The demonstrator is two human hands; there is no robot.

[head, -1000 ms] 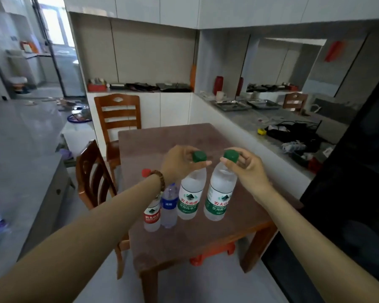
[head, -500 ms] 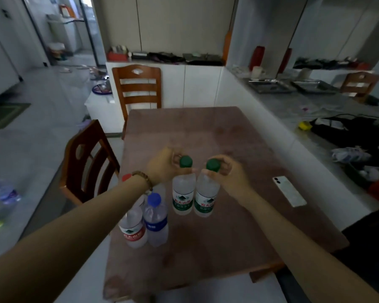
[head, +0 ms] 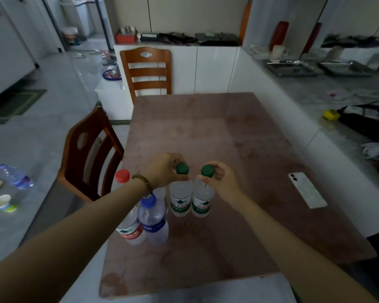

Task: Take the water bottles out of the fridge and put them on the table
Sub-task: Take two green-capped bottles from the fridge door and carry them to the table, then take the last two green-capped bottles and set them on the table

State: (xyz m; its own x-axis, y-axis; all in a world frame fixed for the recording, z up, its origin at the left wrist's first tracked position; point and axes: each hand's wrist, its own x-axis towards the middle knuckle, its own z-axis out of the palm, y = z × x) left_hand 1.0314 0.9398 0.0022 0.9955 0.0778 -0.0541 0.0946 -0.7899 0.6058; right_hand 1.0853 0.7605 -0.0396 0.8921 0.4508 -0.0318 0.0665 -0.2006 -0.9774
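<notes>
**2 green-capped bottles held upright on the table**

The table [head: 217, 132] has a reddish-brown mottled top and stands in a kitchen with a pale tiled floor. Its right edge runs along a white counter [head: 341, 99]. 1 wooden chair [head: 147, 71] is at the far end and a darker chair [head: 90, 154] is at the left side.

4 bottles stand on the table near its front left corner. The left green-capped bottle [head: 181, 195] and the right green-capped bottle [head: 202, 197] stand upright, side by side and touching or nearly so. Both are clear with white and green labels, and any water level is hard to read. Nearer the front edge stand a blue-capped bottle [head: 153, 219] and a red-capped bottle [head: 129, 226], just beside each other; the left forearm crosses over the red-capped one.

The left hand [head: 164, 171], with a bead bracelet [head: 143, 182] on the wrist, has its grip closed around the neck of the left green-capped bottle under the cap. The right hand [head: 223, 178] grasps the right green-capped bottle the same way.

A white phone [head: 306, 190] lies flat near the table's right edge, well apart from the bottles. The far half of the table is bare, and so is the front right area.

On the left counter [head: 20, 215] lie another bottle [head: 15, 178] on its side and a small cup [head: 3, 203]. 2 metal trays [head: 293, 67] sit on the white counter at the back.
</notes>
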